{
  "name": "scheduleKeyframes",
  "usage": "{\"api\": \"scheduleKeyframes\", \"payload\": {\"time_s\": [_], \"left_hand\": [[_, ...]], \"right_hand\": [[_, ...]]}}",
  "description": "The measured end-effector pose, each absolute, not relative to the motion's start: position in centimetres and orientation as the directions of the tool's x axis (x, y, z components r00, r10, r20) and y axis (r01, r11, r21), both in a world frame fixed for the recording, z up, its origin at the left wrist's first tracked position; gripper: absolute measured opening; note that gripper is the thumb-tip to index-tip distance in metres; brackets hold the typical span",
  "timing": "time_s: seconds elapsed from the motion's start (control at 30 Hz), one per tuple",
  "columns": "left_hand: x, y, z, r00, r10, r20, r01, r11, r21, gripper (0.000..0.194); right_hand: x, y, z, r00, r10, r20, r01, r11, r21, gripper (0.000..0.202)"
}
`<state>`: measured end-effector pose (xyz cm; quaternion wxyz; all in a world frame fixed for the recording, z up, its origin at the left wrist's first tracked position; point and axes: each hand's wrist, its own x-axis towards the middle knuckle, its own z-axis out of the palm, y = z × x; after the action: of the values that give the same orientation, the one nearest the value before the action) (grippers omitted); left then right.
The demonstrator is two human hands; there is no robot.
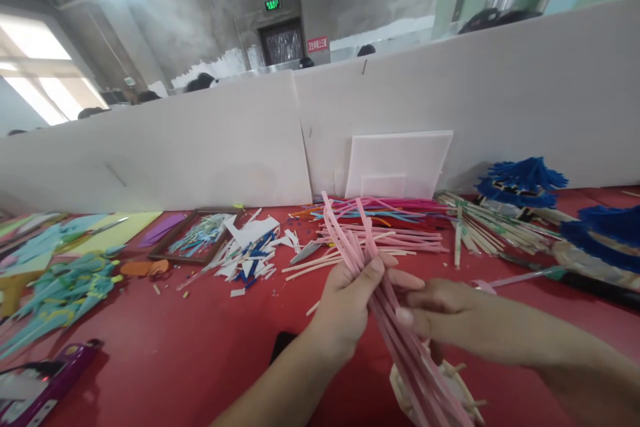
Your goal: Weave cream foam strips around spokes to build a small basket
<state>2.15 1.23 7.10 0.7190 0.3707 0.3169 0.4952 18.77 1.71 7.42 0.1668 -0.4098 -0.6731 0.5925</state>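
Observation:
A bundle of long pink pipe cleaners (407,357) slants across the front of the table, its tips fanning out at the top. My left hand (347,297) is closed around its upper part, the thumb pressed on top. Lower down, my right hand (445,317) has thumb and fingers closed on the strands from the right side. Partly hidden under the bundle sits a pale piece with short wooden sticks (460,384). Just beyond my hands, more pink pipe cleaners (420,238) lie in a loose pile.
White boards (225,167) wall off the back. Left are teal cut pieces (75,300), a tray of scraps (167,259) and a purple power strip (63,380). Right are wooden sticks (480,230), blue fuzzy-roofed models (530,174) and a black-handled glue gun (595,287). A dark phone-like object (283,345) is partly hidden.

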Motion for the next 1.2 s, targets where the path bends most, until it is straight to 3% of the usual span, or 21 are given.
{"api": "scheduleKeyframes", "payload": {"time_s": [0.1, 0.2, 0.27, 0.5, 0.7, 0.93, 1.07, 1.2], "left_hand": [[1.8, 2.0, 6.9, 0.324, 0.936, -0.133, -0.514, 0.293, 0.807, 0.036], [1.7, 2.3, 6.8, 0.403, 0.894, -0.195, -0.481, 0.389, 0.786, 0.029], [1.7, 2.3, 6.8, 0.448, 0.863, -0.232, -0.424, 0.434, 0.795, 0.027], [2.2, 2.2, 6.7, 0.412, 0.862, -0.296, -0.357, 0.452, 0.817, 0.025], [2.2, 2.4, 6.7, 0.331, 0.901, -0.281, -0.382, 0.401, 0.833, 0.010], [1.9, 2.6, 6.7, 0.401, 0.851, -0.340, -0.292, 0.470, 0.833, 0.021], [1.8, 2.5, 6.3, 0.413, 0.852, -0.321, -0.276, 0.453, 0.847, 0.017], [1.6, 2.6, 6.0, 0.407, 0.862, -0.302, -0.272, 0.430, 0.861, 0.027]], "right_hand": [[19.6, 2.8, 7.3, -0.448, 0.867, -0.219, 0.317, -0.075, -0.945, 0.067], [19.2, 3.5, 6.9, -0.260, 0.957, -0.132, 0.084, -0.113, -0.990, 0.064], [18.5, 3.6, 6.6, -0.225, 0.967, -0.116, -0.027, -0.125, -0.992, 0.061], [17.5, 3.6, 6.3, -0.187, 0.975, -0.118, -0.099, -0.138, -0.985, 0.050], [17.8, 3.9, 5.7, -0.205, 0.971, -0.121, -0.114, -0.146, -0.983, 0.044], [18.3, 4.1, 5.6, -0.231, 0.966, -0.115, -0.039, -0.128, -0.991, 0.048], [18.6, 4.2, 5.7, -0.305, 0.940, -0.150, -0.054, -0.174, -0.983, 0.052], [18.7, 4.6, 5.5, -0.319, 0.931, -0.177, -0.092, -0.216, -0.972, 0.054]]}}
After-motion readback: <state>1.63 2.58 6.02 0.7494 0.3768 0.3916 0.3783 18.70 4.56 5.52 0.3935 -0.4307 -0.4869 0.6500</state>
